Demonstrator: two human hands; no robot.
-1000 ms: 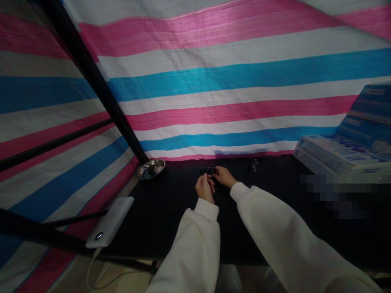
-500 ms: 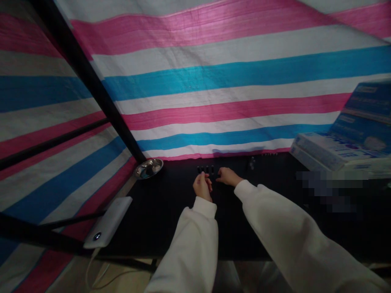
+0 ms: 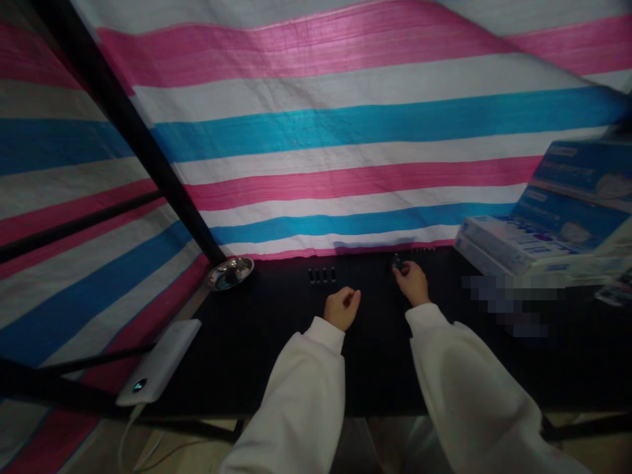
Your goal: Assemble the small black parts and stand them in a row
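- Left hand (image 3: 342,308): fingers curled into a loose fist, near the row of black pieces (image 3: 322,274).
- Right hand (image 3: 413,283): fingertips at a small dark part (image 3: 397,264); pinch unclear.

Pink, white and blue striped tarp (image 3: 316,131), black tabletop (image 3: 276,355), white sleeves (image 3: 296,408), blue-and-white boxes (image 3: 543,224)

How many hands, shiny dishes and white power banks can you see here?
Hands: 2 (left hand, right hand)
Dish: 1
Power bank: 1
Total: 4
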